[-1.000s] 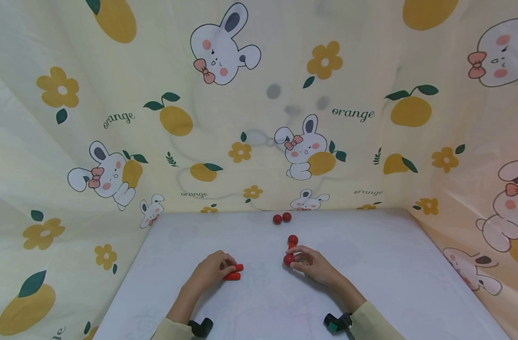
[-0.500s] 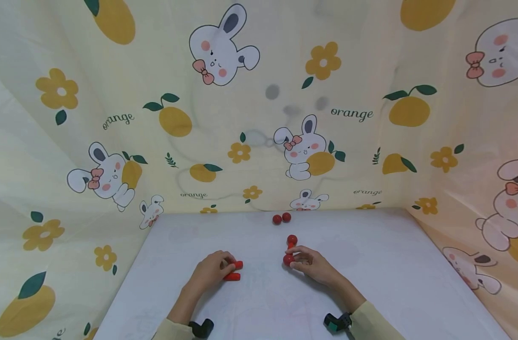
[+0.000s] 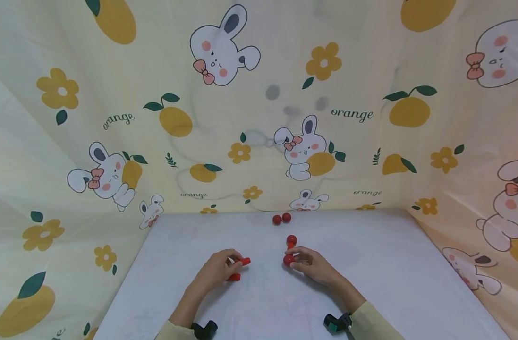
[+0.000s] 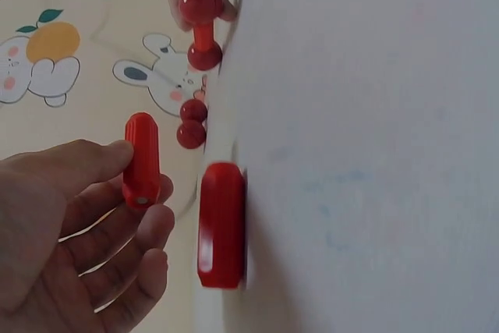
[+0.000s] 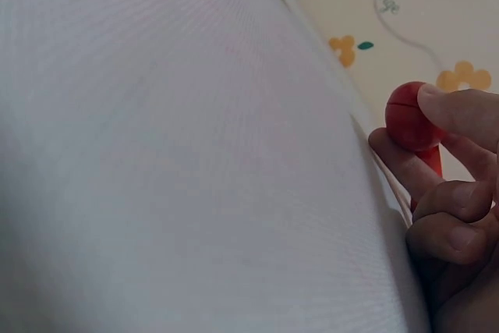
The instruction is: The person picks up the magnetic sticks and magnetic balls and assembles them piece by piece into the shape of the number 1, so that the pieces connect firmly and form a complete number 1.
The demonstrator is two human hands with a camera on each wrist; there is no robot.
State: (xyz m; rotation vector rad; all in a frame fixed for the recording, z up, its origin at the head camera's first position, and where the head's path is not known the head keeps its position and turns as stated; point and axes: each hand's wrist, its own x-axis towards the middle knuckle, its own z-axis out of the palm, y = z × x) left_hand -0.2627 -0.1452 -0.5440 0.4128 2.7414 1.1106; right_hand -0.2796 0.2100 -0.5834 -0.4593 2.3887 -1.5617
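Observation:
My left hand pinches a short red ribbed rod between thumb and fingers; a small silvery spot shows on its end. In the left wrist view the rod is off the table, and a second red rod lies on the table beside that hand. My right hand grips the near red ball of a dumbbell-shaped piece, thumb on one side and fingers on the other. A red rod joins this ball to another red ball at the far end.
Two loose red balls, the left one and the right one, sit close together near the back edge of the white table. Behind and at both sides hangs a cloth printed with rabbits and oranges.
My left hand has lifted the red rod and shifted it slightly right, away from the second rod, which stays put. My right hand and the dumbbell-shaped piece have hardly moved.

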